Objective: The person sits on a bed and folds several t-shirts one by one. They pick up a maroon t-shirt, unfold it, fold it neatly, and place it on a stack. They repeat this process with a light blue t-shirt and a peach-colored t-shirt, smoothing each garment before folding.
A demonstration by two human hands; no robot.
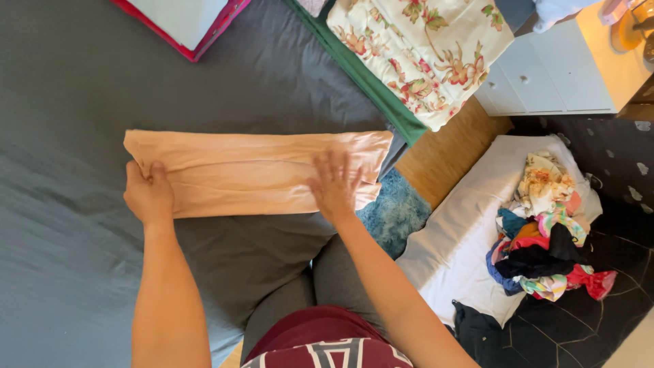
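Observation:
A peach cloth (252, 170), folded into a long strip, lies flat on a dark grey bed sheet (61, 259). My left hand (147, 193) is closed on the strip's left end, pinching its corner. Near the strip's right end rests my right hand (334, 182), palm down with fingers spread, pressing on the fabric without gripping it. My knees in grey trousers (320, 279) sit just below the cloth.
A floral quilt (422, 48) and a green sheet (371, 82) hang at the top. To the right lie a white mat (456, 238) with a heap of mixed clothes (545, 232), a blue rug (398, 211), white drawers (545, 75) and a red-edged object (197, 34).

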